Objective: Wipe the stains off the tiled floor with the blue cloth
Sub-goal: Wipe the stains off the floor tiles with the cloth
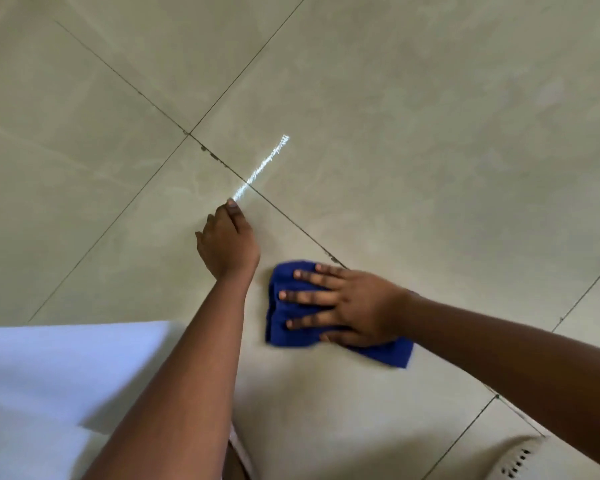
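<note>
Now right hand (357, 306) flat on blue cloth (291, 327), left hand (227, 245) on tiled floor (430, 150)

Pale tiled floor (413, 116) with dark grout lines, folded blue cloth (392, 353) lying flat on it

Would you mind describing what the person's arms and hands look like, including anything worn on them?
Both forearms are bare as far as the picture shows, with no sleeves in view. The left hand and the right hand wear no gloves, and no rings, watch or bracelets show. The fingernails are short and unpainted. Pale light-blue fabric sits beside the left arm, probably clothing.
</note>
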